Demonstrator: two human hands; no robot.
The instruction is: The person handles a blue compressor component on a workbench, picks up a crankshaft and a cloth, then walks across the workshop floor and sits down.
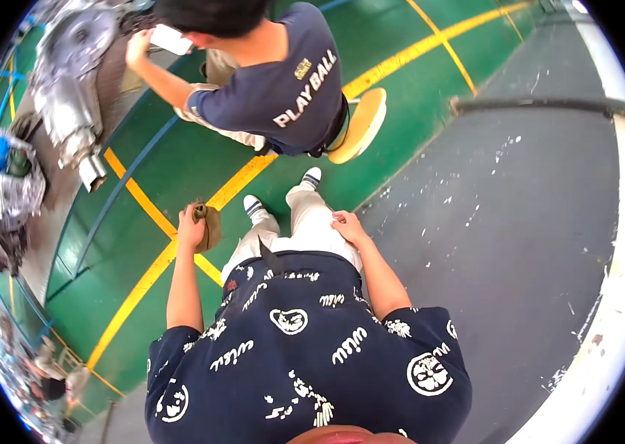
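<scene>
My left hand [192,229] hangs by my left side, closed around a brown, folded cloth-like piece [210,229]; its exact kind is unclear. On the other side, my right hand [348,226] rests against the thigh of my pale trousers [315,223]. Its fingers are curled in, and what they hold, if anything, is too small to make out.
Ahead, a person in a dark shirt [290,89] sits on a yellow round stool [363,124], holding a white flat object [170,40]. At left, a metal workbench [61,214] carries a large silver gearbox-like casting [68,96] and wrapped parts [17,174]. A grey platform [497,214] lies right.
</scene>
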